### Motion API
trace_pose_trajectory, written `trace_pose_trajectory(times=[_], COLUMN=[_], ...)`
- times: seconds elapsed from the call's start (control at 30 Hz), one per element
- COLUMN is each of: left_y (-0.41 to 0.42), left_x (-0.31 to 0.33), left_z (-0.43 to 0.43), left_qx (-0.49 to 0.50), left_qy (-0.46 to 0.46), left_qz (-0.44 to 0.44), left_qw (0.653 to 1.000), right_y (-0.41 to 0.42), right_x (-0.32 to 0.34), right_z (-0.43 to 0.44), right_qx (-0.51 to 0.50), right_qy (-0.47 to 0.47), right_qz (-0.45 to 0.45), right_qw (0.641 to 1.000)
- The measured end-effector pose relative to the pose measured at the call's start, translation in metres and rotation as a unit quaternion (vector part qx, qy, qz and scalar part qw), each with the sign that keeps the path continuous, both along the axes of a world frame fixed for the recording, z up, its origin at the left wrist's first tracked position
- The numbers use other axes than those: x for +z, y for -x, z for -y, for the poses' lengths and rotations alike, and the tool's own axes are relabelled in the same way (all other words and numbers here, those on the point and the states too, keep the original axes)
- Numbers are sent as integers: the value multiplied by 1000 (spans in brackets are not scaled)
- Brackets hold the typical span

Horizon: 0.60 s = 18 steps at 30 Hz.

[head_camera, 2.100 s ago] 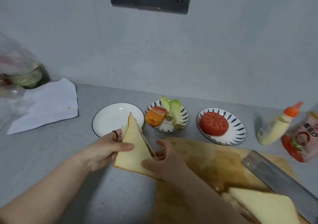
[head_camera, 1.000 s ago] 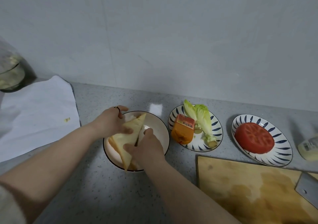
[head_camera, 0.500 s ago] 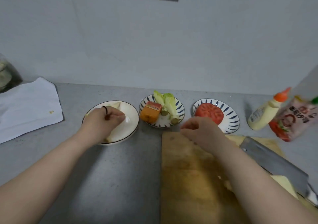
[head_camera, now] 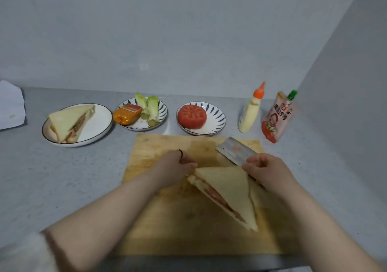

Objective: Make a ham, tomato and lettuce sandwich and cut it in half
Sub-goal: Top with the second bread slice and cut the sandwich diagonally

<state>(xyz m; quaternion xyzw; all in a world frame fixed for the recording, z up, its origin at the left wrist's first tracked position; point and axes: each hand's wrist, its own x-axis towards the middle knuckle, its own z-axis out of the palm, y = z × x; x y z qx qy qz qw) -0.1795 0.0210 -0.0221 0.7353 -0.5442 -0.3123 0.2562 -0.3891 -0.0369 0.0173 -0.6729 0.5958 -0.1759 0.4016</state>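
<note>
One triangular sandwich half (head_camera: 70, 123) lies on the white plate (head_camera: 100, 132) at the back left. The second sandwich half (head_camera: 228, 190) lies on the wooden cutting board (head_camera: 167, 219), its cut side with ham and tomato facing left. My left hand (head_camera: 176, 167) pinches its far left corner. My right hand (head_camera: 265, 170) grips its far right corner, fingers curled. The cleaver (head_camera: 234, 149) lies flat on the board just behind my right hand.
Behind the board stand a patterned plate (head_camera: 161, 116) with a ham block (head_camera: 126, 113) and lettuce (head_camera: 148, 109), a plate with a cut tomato (head_camera: 191, 116), a mayonnaise bottle (head_camera: 250, 112) and a ketchup pouch (head_camera: 276, 119). White paper (head_camera: 10, 104) lies far left.
My left hand let go of the first half on the white plate and came over to the board. Both hands now take hold of the second half.
</note>
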Motion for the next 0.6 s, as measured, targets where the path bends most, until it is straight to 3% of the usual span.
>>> trace_pose_trajectory(times=[0.13,0.33,0.6], left_y=[34,51,51], left_x=[0,-4,-9], left_z=[23,45,53], left_qx=[-8,-105,-145], left_qy=[-27,-144,-175], left_qz=[5,45,68], left_qw=[1000,983,971], right_y=[24,31,14], right_x=[-28,-55,-55], right_z=[-1,1,2], right_qx=[19,59,77], right_qy=[-31,-148,-195], right_qz=[-62,-46,-16], right_qw=[997,986,978])
